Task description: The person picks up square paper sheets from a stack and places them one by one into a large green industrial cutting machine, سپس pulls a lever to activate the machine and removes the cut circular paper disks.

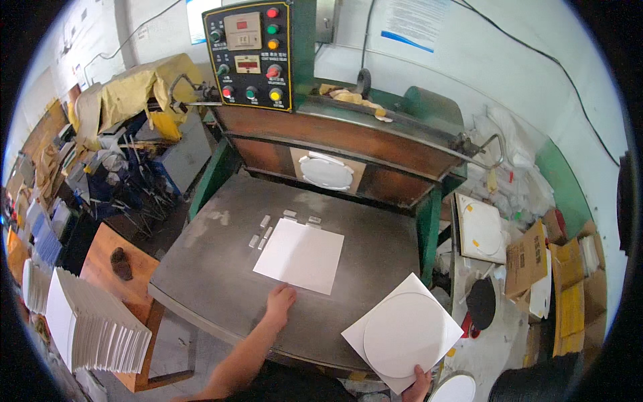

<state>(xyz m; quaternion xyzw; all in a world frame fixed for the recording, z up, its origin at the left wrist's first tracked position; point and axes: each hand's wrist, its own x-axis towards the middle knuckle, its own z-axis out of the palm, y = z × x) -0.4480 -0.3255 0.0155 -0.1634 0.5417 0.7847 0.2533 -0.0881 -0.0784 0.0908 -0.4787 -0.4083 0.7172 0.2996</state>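
Note:
A white square board (pixel 301 254) lies flat on the grey bed of a press (pixel 194 261). My left hand (pixel 280 303) is at the board's near edge, fingers curled together with their tips against it. Small pale blocks (pixel 265 221) stand along the board's left and far sides. At the lower right, my right hand (pixel 419 384) grips another white square board (pixel 358 329) by its near corner, tilted over the bed's front edge. A large round outline shows on this board's face.
The press's raised plate (pixel 261 157) carries a white oval form (pixel 326 172); a control panel (pixel 249 57) stands above. White boards (pixel 100 328) are stacked on a wooden stool (pixel 110 258) at left. A side table (pixel 495 342) and cardboard boxes (pixel 527 261) stand right.

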